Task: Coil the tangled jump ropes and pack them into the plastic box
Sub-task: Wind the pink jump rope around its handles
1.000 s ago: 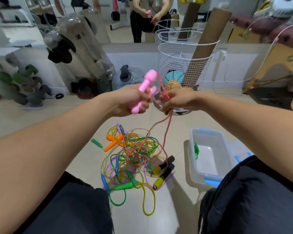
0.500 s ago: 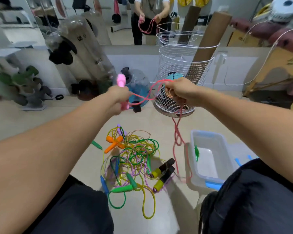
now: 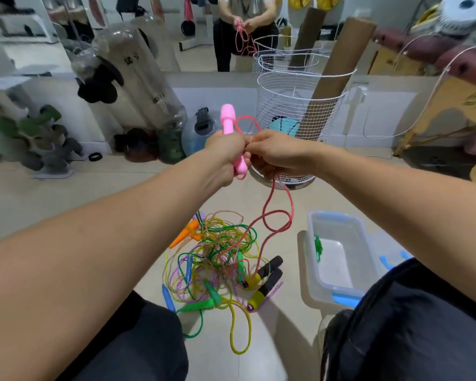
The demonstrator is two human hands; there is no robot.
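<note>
Head camera looks forward and down (wide-angle) over nearby forearms.

Room ahead of me: pale tiled floor (image 3: 66, 193), low white wall, mirror (image 3: 198, 31) above it

White wire basket (image 3: 297, 105) stands against the wall, two cardboard tubes (image 3: 338, 70) leaning in it. Left of it: clear plastic cylinders (image 3: 138, 86) and a rack of dark dumbbells (image 3: 39, 144). Wooden furniture (image 3: 451, 105) far right. Light is even and soft
</note>
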